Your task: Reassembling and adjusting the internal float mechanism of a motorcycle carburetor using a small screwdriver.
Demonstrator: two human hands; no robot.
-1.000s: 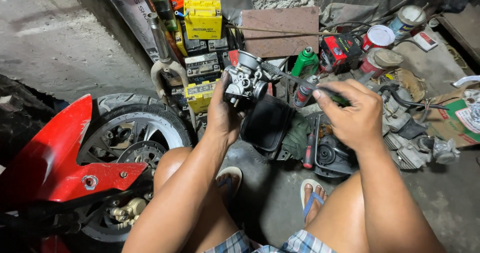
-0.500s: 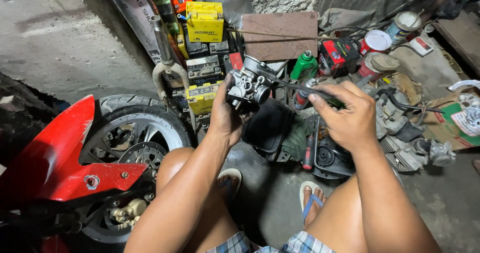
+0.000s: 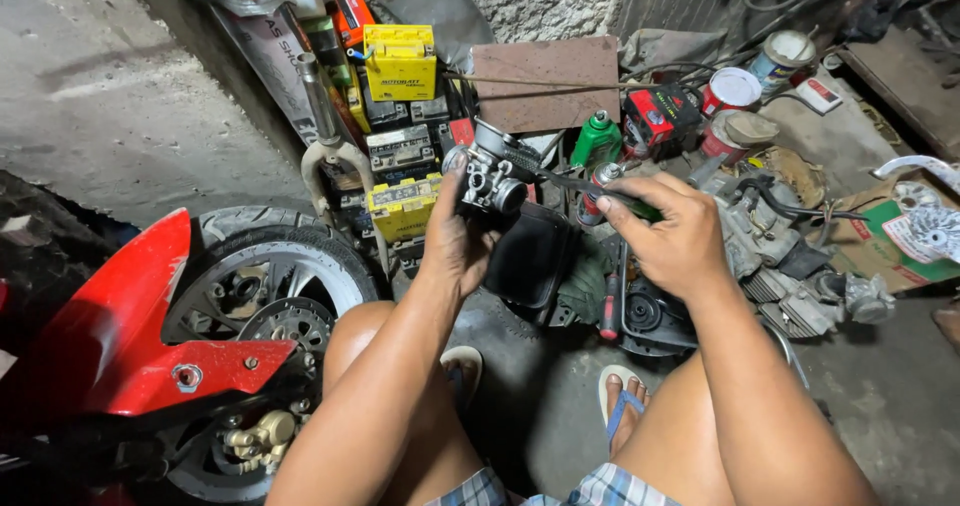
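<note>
Knees and feet: bare knees at the bottom of the view; blue-strapped sandal [image 3: 622, 403] on the concrete floor [image 3: 890, 406] between them
Motorcycle: red fender [image 3: 110, 336] and front wheel [image 3: 265, 286] at the left, just beside the left knee; brass-coloured brake caliper [image 3: 250, 436] low on the wheel
Left hand [image 3: 455, 241]: raised, fingers curled closed around the underside of the carburetor [image 3: 490, 176]; thumb pressed against its side
Carburetor: held up in mid-air above the floor clutter, metal body toward the camera, dark round mouth on top
Right hand [image 3: 675, 236]: fingers pinched shut on a dark-handled tool [image 3: 600, 188]; its tip points left and meets the carburetor's side
Progress: carburetor is off the machine and in hand; the tool looks engaged on it, so the work seems mid-way; which screw or fitting cannot be told
Middle ground: black bag [image 3: 530, 256] under the hands; engine parts [image 3: 790, 266] at the right
Far: yellow battery [image 3: 400, 63] stacked by the rough wall; green bottle [image 3: 597, 138]; red-and-white tins [image 3: 732, 91]; brown board [image 3: 545, 81]
</note>
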